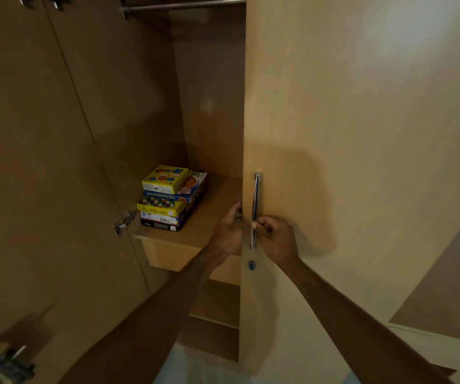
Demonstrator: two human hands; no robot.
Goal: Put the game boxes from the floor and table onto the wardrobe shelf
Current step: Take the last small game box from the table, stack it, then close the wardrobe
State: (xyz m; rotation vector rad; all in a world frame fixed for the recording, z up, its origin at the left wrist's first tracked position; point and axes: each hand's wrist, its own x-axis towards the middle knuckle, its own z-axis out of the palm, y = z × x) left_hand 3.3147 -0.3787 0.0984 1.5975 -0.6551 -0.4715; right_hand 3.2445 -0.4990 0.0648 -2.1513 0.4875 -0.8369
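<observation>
A stack of several game boxes (169, 199) stands on the wardrobe shelf (212, 217), a yellow tic-tac-toe box on top and a black chess box at the bottom. My right hand (274, 238) grips the lower part of the metal door handle (255, 209) on the right wardrobe door (348, 162). My left hand (229, 227) holds the inner edge of that same door, fingers curled round it, just right of the stack.
The left wardrobe door (29, 162) stands open with hinges showing. A metal hanging rail (184, 5) crosses the top. A keyhole (252, 265) sits below the handle. Lower shelves (217, 306) lie under the drawer front (168, 253). Brown floor (450, 295) shows at right.
</observation>
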